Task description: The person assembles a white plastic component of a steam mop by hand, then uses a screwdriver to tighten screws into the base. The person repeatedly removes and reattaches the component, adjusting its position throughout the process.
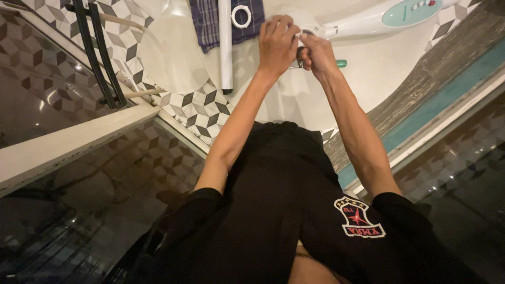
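The white handheld appliance [379, 21], a long plastic body with a teal oval control panel, lies across the far side of the pale counter [379, 73], its narrow nose pointing toward the two hands that meet there. Largest around it are the patterned tile wall and the dark glass panel at left, then a checked blue cloth [208, 23], a white tube [225, 47] lying beside it and a small white ring [241, 16] on the cloth. The left hand [277, 44] is curled down over the appliance's nose, fingers closed around the fitting there. The right hand [316, 55] pinches a slim tool with a green handle [341, 63], tip hidden between the hands. It looks like fine work at the nozzle joint is under way; the next move would call for a steady brace from the left hand and small, careful turning or prying, though the contact point itself cannot be seen.
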